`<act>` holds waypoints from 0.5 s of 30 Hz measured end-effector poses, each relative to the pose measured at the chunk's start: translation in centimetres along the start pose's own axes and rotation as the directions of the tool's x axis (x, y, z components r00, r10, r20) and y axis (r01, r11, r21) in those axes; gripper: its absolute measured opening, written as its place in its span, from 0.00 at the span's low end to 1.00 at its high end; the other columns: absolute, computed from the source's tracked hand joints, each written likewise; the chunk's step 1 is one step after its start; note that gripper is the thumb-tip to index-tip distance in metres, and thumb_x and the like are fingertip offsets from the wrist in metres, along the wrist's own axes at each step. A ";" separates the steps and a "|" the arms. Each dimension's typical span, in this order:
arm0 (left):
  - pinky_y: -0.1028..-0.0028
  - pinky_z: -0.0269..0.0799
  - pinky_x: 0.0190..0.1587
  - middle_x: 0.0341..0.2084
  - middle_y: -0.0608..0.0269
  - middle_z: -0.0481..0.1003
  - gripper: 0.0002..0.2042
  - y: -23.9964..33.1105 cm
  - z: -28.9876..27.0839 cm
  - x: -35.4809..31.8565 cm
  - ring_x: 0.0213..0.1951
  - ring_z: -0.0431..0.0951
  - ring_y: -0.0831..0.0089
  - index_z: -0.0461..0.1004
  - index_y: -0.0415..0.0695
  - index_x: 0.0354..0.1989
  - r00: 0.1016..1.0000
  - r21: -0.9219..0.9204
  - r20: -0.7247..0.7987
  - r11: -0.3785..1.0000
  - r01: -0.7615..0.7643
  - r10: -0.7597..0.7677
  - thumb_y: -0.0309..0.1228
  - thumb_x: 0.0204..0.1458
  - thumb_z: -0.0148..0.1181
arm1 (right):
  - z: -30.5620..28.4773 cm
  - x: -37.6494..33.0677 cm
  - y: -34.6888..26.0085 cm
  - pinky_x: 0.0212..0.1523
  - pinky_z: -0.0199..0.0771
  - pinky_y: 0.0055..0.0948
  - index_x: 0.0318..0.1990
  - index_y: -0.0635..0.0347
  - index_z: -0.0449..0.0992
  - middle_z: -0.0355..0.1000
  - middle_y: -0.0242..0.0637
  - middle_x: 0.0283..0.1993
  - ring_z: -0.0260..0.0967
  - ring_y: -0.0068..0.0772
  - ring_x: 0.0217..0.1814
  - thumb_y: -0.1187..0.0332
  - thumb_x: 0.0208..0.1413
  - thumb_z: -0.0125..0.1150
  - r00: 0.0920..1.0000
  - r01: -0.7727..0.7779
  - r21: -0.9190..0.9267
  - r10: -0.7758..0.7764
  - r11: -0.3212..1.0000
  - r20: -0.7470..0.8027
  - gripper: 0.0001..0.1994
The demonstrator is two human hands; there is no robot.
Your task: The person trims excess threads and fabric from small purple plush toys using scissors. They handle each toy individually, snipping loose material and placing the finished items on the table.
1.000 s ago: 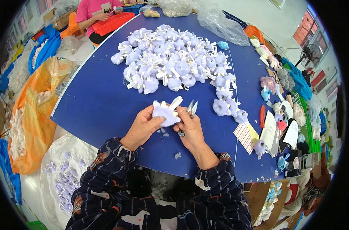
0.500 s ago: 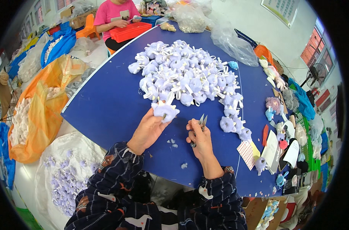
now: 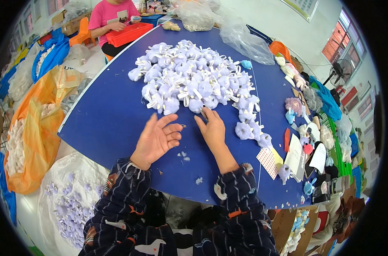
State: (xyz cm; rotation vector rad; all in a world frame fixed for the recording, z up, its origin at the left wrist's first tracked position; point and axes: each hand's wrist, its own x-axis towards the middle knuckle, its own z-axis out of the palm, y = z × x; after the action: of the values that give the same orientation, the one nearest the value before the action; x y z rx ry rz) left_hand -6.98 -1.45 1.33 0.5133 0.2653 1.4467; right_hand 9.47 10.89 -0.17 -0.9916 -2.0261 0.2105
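A big heap of small lilac plush pieces with white ribbon loops lies on the blue table. My left hand is open, palm turned up and fingers spread, and holds nothing; it hovers just in front of the heap. At the heap's near edge is my right hand, back upward, with thumb and forefinger apart near a lilac piece. Its other fingers are curled under and hidden. A small dark bit shows by the fingertips; the scissors themselves cannot be seen in this view.
Fluff scraps dot the near table. To the right lie a sticker sheet, a red strip and assorted plush toys. On the floor at left are a white sack of lilac pieces and an orange sack. A person in pink sits across.
The lilac plush piece has left my left hand, which has opened. My right hand has moved forward to the heap, and its scissors have gone out of sight. The view has shifted slightly.
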 end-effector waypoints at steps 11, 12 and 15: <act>0.77 0.67 0.45 0.47 0.59 0.65 0.23 -1.5 0.7 0.1 0.48 0.66 0.75 0.57 0.40 0.56 0.952 0.655 -0.217 0.756 -0.023 0.217 0.29 0.51 0.55 | -4.3 0.1 -4.1 0.17 0.59 0.15 0.29 0.67 0.74 0.67 0.29 0.21 0.60 0.15 0.17 0.69 0.47 0.59 0.810 -0.586 0.676 0.332 0.446 0.484 0.08; 0.76 0.67 0.45 0.47 0.60 0.66 0.24 -1.4 1.0 -0.2 0.48 0.67 0.75 0.57 0.40 0.55 0.969 0.676 -0.149 0.736 -0.047 0.199 0.28 0.50 0.55 | -5.0 -0.5 -4.6 0.17 0.59 0.16 0.29 0.67 0.74 0.67 0.30 0.21 0.59 0.16 0.16 0.70 0.47 0.59 0.779 -0.625 0.705 0.313 0.335 0.543 0.08; 0.75 0.66 0.47 0.45 0.61 0.68 0.22 -1.8 2.0 0.0 0.45 0.69 0.75 0.61 0.39 0.53 0.999 0.765 0.027 0.644 0.006 -0.041 0.24 0.48 0.57 | -6.6 -2.4 -4.4 0.16 0.59 0.16 0.30 0.67 0.74 0.68 0.32 0.22 0.59 0.16 0.16 0.70 0.47 0.59 0.700 -0.700 0.694 0.348 0.167 0.623 0.08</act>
State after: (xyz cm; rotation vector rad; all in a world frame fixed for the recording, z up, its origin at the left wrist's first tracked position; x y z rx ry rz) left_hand -4.45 -1.82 2.14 1.2307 0.8766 1.2428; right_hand 12.73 4.85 4.57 -0.8648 -1.2539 1.8336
